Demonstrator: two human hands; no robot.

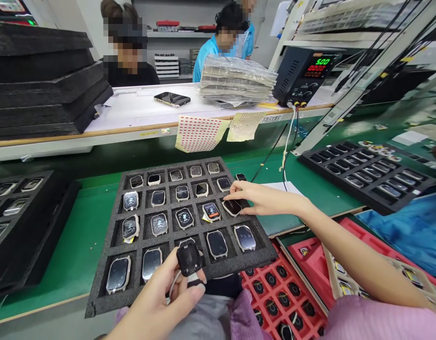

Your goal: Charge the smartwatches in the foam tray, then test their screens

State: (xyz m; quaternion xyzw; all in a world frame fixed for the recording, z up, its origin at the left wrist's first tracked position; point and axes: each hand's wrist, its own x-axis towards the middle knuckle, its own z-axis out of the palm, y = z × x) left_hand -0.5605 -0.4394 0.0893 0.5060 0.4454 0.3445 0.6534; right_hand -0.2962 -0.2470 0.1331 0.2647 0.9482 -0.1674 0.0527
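Observation:
A black foam tray [267, 255] lies on the bench with rows of square smartwatch bodies in its pockets. My right hand [260, 198] reaches over its right side, with the fingertips gripping a dark watch [232, 207] at a pocket near the edge. Beside that pocket, a watch with a lit orange display [211, 211] sits in its pocket. My left hand [157, 302] is low over the tray's near edge, holding a black smartwatch body [189, 259] upright between thumb and fingers. A thin pale cable seems to run below it.
Filled foam trays [26, 212] [366, 174] flank the green bench [79, 250]. A red tray with round holes [281, 293] sits at lower right. On the raised shelf [125, 113] are a phone [171, 99], a power supply [303, 75] and wrapped trays [237, 80]. Two co-workers [127, 52] [221, 42] sit beyond.

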